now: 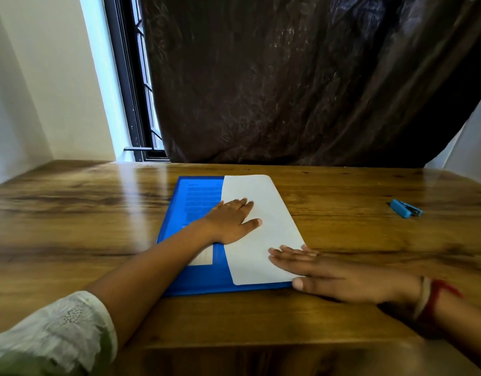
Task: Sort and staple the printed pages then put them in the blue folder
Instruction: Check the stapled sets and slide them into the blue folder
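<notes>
Left hand (231, 223), flat and holding nothing, is pressing white sheet (280, 234) onto blue folder (195, 280); right hand (328, 275), flat too, is steadying near corner. Best pressing evenly, edges squared.

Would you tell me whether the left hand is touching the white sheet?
Touching. The head view shows the left hand lying flat on the white sheet, fingers straight.
</notes>
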Demonstrator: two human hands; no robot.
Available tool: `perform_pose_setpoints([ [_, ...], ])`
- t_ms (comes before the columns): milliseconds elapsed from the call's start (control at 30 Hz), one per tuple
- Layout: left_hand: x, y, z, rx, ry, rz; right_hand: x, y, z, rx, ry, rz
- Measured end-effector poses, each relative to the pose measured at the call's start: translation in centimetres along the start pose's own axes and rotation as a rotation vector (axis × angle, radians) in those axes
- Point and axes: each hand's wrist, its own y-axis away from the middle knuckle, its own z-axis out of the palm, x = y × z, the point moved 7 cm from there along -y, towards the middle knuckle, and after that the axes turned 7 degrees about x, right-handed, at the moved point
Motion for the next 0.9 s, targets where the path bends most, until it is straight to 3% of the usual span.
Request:
perform_pose_setpoints([
  [100,0.0,0.1,0.1,-0.012,0.01,0.012,0.6,0.1,-3.1,0.138,-0.487,0.087],
  [133,0.0,0.1,0.0,-0.019,0.015,0.015,1.2,-0.4,-4.2,0.227,-0.487,0.109],
  [167,0.0,0.2,0.0,-0.028,0.019,0.016,1.8,-1.4,-5.1,0.289,-0.328,0.109],
  [267,0.0,0.3,0.0,-0.04,0.03,0.014,3.6,-5.6,-5.4,0.27,0.057,0.096],
  [600,0.0,-0.1,0.2,-0.072,0.019,0.033,9.9,-16.9,-8.9,0.371,0.296,0.387],
  [767,-0.6,-0.9,0.6,-0.071,0.008,0.007,10.6,-18.7,-9.5,0.449,0.247,0.457],
  [900,-0.8,-1.1,0.7,-0.075,0.025,0.007,10.2,-17.6,-10.2,0.679,-0.047,0.355],
])
